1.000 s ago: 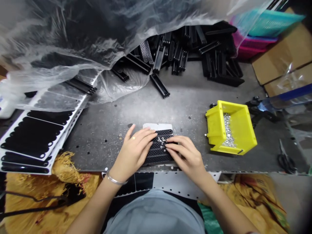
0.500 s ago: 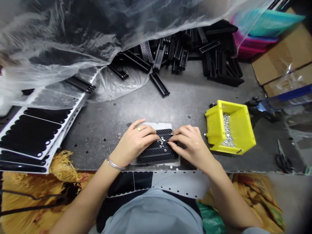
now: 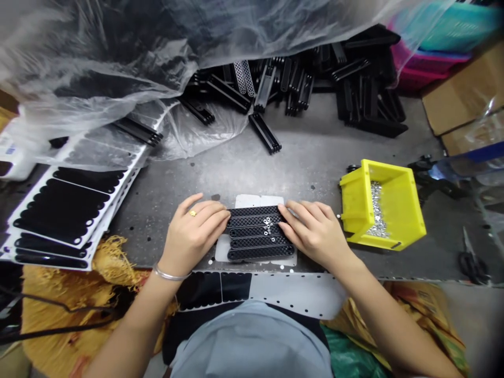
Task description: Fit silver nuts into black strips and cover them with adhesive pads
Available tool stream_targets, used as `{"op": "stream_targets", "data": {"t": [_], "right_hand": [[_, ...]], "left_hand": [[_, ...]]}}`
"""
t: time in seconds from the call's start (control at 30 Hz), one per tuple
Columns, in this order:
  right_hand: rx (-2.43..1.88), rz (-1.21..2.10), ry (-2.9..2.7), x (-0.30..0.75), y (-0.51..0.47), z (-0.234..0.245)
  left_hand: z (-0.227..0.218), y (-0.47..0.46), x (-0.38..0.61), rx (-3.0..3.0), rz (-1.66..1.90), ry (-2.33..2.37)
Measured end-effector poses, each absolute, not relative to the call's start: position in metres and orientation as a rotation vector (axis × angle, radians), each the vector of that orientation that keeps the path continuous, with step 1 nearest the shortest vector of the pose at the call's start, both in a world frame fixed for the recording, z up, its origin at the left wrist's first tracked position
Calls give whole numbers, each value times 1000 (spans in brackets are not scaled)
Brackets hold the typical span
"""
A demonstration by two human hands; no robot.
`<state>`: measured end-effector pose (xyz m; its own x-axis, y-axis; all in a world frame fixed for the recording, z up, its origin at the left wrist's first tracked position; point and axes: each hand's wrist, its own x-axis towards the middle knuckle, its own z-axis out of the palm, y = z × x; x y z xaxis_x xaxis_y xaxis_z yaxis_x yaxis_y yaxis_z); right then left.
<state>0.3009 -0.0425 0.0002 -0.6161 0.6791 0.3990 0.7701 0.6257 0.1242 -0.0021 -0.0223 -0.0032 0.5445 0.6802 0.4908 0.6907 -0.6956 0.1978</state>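
A row of black mesh strips [image 3: 255, 237] lies side by side on a white backing sheet [image 3: 258, 201] near the table's front edge. Small silver washers [image 3: 268, 226] sit loose on top of the strips. My left hand [image 3: 195, 231] rests at the strips' left ends, fingers curled against them, a ring on one finger and a bangle at the wrist. My right hand [image 3: 317, 231] presses on the right ends with its fingers bent together. Neither hand lifts anything.
A yellow bin [image 3: 405, 210] of silver washers stands to the right. Black plastic parts [image 3: 315, 84] are heaped at the back under clear plastic film [image 3: 118, 63]. White sheets with black pads [image 3: 66, 210] lie at left. Scissors [image 3: 472, 260] lie far right, cardboard boxes [image 3: 460, 94] behind.
Both hands slid outward from the middle of the strips to their two ends, uncovering the washers. The view shifted slightly.
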Motion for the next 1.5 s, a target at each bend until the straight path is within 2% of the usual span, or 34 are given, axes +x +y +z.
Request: {"op": "stream_targets", "data": {"t": [0.13,0.33,0.53,0.73,0.87,1.07,1.27,1.5], "right_hand": [[-1151,-527,-2627,306,-47,2],[-1103,-448,-2800,318,-41,7],[-1031,-279,-2867,337,-27,7],[-1123,-250,-2750,313,-42,4],[-1264,-282,-2661,300,-53,1],[-1116,-377,-2817,325,-36,11],[-1041,-405,-2739,304,-39,10],[-1177,-98,-2562,288,-41,13]], "left_hand": [[-3,-24,-1,-2741,-808,-1143],[-6,-32,-4,-2785,-767,-1057],[-17,-39,-9,-2835,-871,-1181],[-14,-43,1,-2820,-987,-1415],[-12,-43,0,-2788,-843,-1277],[-6,-30,-16,-2861,-649,-1040],[-5,-31,-8,-2828,-766,-1107],[-5,-33,7,-2836,-896,-1244]]}}
